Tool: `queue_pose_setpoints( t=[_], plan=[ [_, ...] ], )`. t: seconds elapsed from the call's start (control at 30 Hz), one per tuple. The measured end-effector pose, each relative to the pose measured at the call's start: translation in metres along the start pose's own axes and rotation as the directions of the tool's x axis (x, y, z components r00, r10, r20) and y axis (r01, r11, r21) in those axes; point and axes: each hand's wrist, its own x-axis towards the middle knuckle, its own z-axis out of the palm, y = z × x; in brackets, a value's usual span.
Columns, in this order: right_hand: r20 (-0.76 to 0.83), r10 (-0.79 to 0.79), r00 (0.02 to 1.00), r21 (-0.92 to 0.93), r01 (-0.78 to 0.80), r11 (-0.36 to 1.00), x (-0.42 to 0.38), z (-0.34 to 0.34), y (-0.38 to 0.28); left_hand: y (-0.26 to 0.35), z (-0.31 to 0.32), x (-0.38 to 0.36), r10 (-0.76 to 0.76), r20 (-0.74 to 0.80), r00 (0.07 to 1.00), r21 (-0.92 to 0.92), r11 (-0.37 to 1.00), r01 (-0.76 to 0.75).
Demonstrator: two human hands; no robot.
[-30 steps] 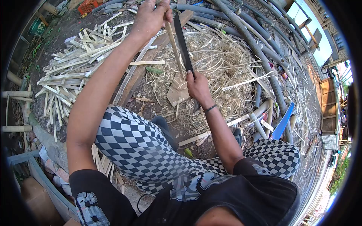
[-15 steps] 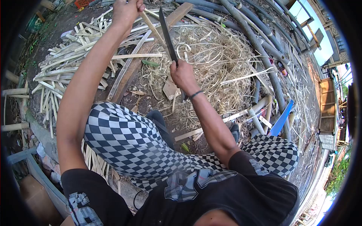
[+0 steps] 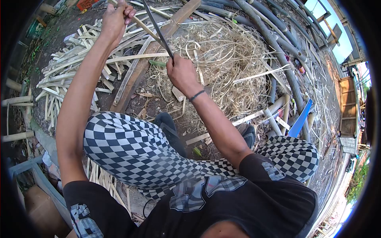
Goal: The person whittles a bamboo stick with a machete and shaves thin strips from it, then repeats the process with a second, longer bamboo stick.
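My left hand [image 3: 115,22], near the top of the view, is closed around a thin bamboo strip [image 3: 147,27] that slants down to the right. Wrapped round the handle of a long dark machete [image 3: 157,29] is my right hand [image 3: 183,73], which hides most of the grip. The blade points up and to the left, and it overlaps the strip's lower end near the fist. Beneath both hands a wooden plank [image 3: 133,81] lies on the ground beside a heap of curled bamboo shavings [image 3: 234,59].
Many split bamboo strips [image 3: 63,77] are piled at the left. Long bamboo poles [image 3: 262,31] lie across the upper right. A blue saw blade [image 3: 300,119] leans among cut bamboo pieces near my right knee. An orange crate [image 3: 85,4] sits at the top left.
Both hands have shifted left. The left hand has come slightly lower with the strip, and the right hand has risen slightly, its machete now tilted further left across the strip.
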Motion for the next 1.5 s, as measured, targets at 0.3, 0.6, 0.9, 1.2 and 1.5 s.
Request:
queue_pose_setpoints(
  t=[0.3,0.6,0.9,1.2,1.5],
  plan=[
    [0.007,0.089,0.996,-0.131,-0.087,0.988,0.003,0.034,0.060,-0.005,-0.013,-0.003,0.004,0.025,1.000,-0.036,0.999,-0.003],
    [-0.060,0.157,0.986,-0.008,-0.157,0.988,-0.013,0.055,0.105,0.010,0.001,-0.017,-0.050,-0.025,0.998,-0.038,0.998,0.049],
    [0.016,0.165,0.986,-0.073,-0.163,0.984,-0.044,0.050,0.105,0.010,0.015,-0.021,-0.065,0.041,0.997,0.026,0.998,0.064],
    [-0.031,0.114,0.993,-0.075,-0.116,0.990,-0.045,0.017,0.072,0.015,0.043,-0.014,0.000,0.163,0.987,0.003,1.000,0.000],
    [0.112,0.358,0.927,-0.227,-0.327,0.917,-0.081,0.047,0.191,0.019,0.041,-0.019,-0.025,0.027,0.999,0.128,0.992,0.021]
  ],
)
